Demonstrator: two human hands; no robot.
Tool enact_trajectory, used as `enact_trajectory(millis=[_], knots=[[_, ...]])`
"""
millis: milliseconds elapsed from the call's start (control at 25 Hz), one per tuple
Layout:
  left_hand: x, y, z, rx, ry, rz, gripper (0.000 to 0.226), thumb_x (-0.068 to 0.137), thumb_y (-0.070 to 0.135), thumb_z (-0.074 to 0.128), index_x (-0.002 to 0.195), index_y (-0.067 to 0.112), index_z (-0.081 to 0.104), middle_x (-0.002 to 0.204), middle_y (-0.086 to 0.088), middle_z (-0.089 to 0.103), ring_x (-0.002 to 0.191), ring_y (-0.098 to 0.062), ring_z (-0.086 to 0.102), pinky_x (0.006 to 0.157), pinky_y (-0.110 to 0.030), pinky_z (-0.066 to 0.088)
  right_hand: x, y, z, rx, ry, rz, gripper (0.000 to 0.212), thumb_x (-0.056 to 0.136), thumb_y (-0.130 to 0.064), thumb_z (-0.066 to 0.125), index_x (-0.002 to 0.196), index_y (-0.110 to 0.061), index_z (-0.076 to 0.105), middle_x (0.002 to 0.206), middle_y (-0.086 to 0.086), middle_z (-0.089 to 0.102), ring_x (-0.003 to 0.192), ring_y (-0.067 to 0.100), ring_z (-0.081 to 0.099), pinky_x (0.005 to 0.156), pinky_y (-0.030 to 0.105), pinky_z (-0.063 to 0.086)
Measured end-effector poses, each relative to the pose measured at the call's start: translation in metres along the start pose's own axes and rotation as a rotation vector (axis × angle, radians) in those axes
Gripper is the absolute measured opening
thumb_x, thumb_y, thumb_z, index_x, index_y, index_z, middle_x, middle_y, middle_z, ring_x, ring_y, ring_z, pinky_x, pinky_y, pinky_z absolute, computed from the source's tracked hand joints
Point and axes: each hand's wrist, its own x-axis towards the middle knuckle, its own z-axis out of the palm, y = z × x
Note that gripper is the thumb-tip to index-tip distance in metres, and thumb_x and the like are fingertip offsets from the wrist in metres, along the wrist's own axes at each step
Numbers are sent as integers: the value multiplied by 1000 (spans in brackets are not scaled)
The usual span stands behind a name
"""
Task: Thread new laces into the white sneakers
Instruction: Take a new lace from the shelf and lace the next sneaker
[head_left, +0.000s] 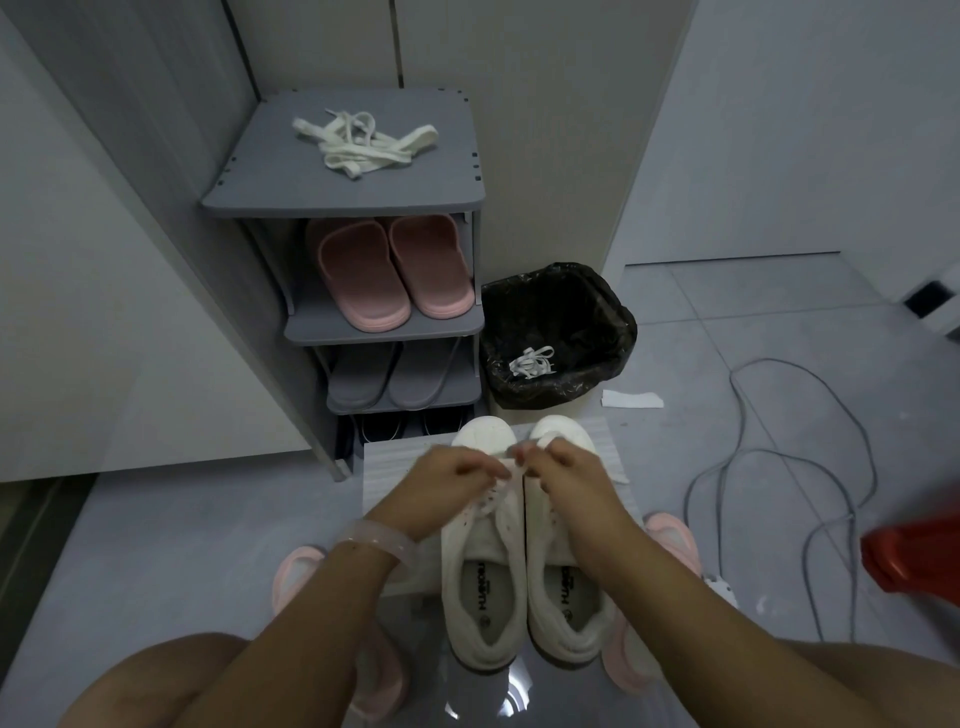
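A grey shoe rack (343, 200) fills the upper middle of the frame, with a loose tangle of white laces (361, 143) on its top shelf, well above and beyond both hands. To its lower right stands a bin (558, 291) lined in black, a discarded lace lying inside. In the lower centre, the pair of white sneakers (483, 587) sits side by side on a pale mat (384, 467), heels toward the bottom of the frame, toes pointing up, so each shoe's long axis runs straight away from the person. The left hand (452, 470) and right hand (563, 465) meet over the front eyelets of the left-hand shoe, fingers curled as if pinching a lace end, though the lace itself is too small to make out clearly. The sneakers look scuffed, tongues open, eyelets mostly bare.
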Motion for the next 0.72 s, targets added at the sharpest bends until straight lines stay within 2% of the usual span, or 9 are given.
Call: enact_trajectory(millis=[120, 200, 320, 400, 480, 520, 560, 640, 720], knots=[[0, 8, -30, -238, 313, -141, 28, 85, 5, 51, 66, 17, 67, 75, -5, 64, 78, -17, 58, 76, -27, 43, 5, -26, -14, 340, 93, 20, 28, 97, -16, 45, 75, -8, 61, 78, 4, 65, 76, 11, 61, 75, 21, 49], [-1, 0, -49, 76, 435, -223, 24, 87, 13, 48, 70, 14, 64, 71, -7, 62, 75, -23, 58, 68, -29, 42, 5, -42, -23, 414, 95, -34, 33, 100, -20, 36, 76, -10, 56, 74, 4, 65, 77, 14, 63, 83, 28, 49], [-8, -5, -50, 643, 385, -230, 20, 89, 20, 48, 98, 12, 63, 107, -12, 62, 93, -27, 58, 80, -32, 46, -1, -50, -20, 419, -10, -60, 31, 101, -21, 35, 82, -10, 56, 71, 2, 67, 77, 15, 67, 84, 29, 52], [-10, 1, -30, 631, 305, -28, 28, 89, 20, 54, 115, 15, 59, 121, -6, 53, 104, -20, 56, 89, -28, 44, -7, -46, -9, 418, -130, -69, 28, 101, -17, 36, 89, -7, 60, 83, 6, 70, 86, 17, 68, 89, 29, 53], [-13, 16, -4, 301, 43, 132, 17, 90, 18, 55, 107, 17, 60, 99, 4, 60, 80, 1, 59, 70, -10, 43, -11, -43, 2, 466, -205, -76, 27, 101, -15, 36, 95, -6, 62, 88, 8, 70, 90, 18, 68, 90, 29, 53], [-16, 24, 7, 140, -107, 119, 7, 91, 18, 54, 96, 19, 60, 85, 8, 61, 63, 6, 56, 59, -8, 42, -11, -45, 4, 529, -211, -68, 27, 100, -16, 36, 95, -7, 61, 84, 7, 69, 86, 17, 68, 87, 27, 55], [-16, 26, 11, 61, -198, 112, 10, 93, 19, 52, 85, 21, 59, 73, 9, 60, 51, 5, 52, 53, -9, 41, -8, -48, 2, 609, -195, -55, 28, 101, -17, 35, 94, -7, 60, 75, 4, 68, 78, 14, 68, 81, 25, 57], [-12, 23, 1, 93, -192, 76, 23, 94, 20, 50, 73, 21, 58, 62, 8, 57, 46, 4, 48, 51, -13, 41, 3, -57, -12, 778, -118, -36, 30, 101, -20, 34, 89, -9, 58, 57, -3, 59, 57, 8, 61, 62, 21, 57], [-6, 16, -16, 174, -6, 8, 25, 94, 21, 51, 70, 20, 58, 60, 8, 56, 50, 1, 48, 52, -13, 39, 14, -63, -32, 881, -36, -44, 31, 102, -24, 32, 86, -11, 56, 50, -6, 50, 47, 6, 53, 55, 19, 52]])
